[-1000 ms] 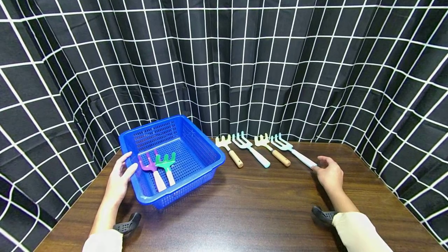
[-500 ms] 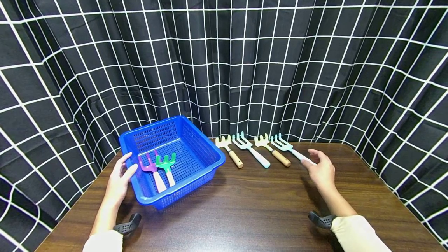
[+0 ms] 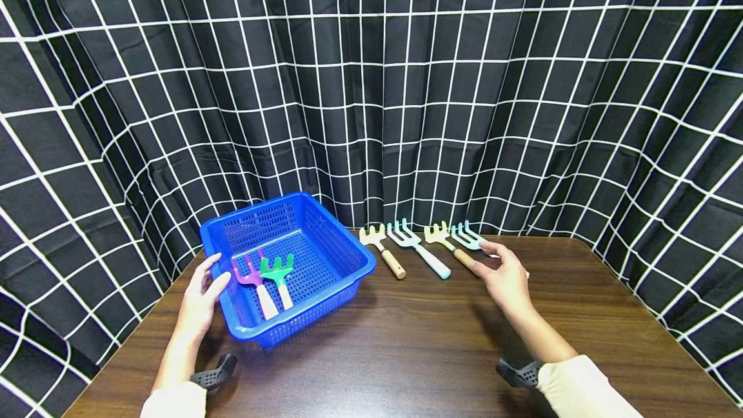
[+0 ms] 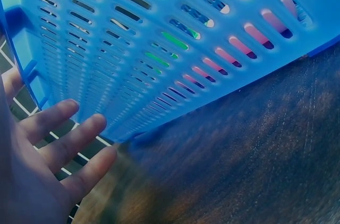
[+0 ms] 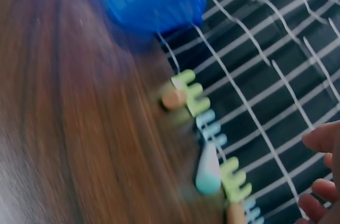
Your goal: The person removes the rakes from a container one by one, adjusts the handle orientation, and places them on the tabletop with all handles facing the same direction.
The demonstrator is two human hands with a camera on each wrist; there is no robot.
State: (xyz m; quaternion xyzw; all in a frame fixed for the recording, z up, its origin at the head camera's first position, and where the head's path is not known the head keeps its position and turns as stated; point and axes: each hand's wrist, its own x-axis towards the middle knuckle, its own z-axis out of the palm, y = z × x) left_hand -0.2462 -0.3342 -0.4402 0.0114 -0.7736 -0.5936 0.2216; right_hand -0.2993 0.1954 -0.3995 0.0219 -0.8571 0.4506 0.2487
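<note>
My left hand (image 3: 197, 298) holds the left rim of a blue plastic basket (image 3: 331, 307); in the left wrist view several fingers (image 4: 79, 144) spread below the slotted wall. Inside the basket lie a pink hand fork (image 3: 266, 302) and a green-headed one (image 3: 278, 271). My right hand (image 3: 506, 279) hovers with parted fingers over the wooden handle of a yellow hand fork (image 3: 438, 232), holding nothing. It hides much of the handle of the rightmost light blue hand fork (image 3: 469, 238). Further left lie another light blue fork (image 3: 432, 261) and another yellow fork (image 3: 393, 264).
The row of forks lies along the back of a brown wooden table (image 3: 395, 353), heads toward a black curtain (image 3: 441, 115) with white grid lines. The curtain also stands close on both sides. The basket is at the left.
My right hand has let go of the rightmost light blue fork's handle end and moved left to the yellow fork beside it. The left hand and the basket have stayed put.
</note>
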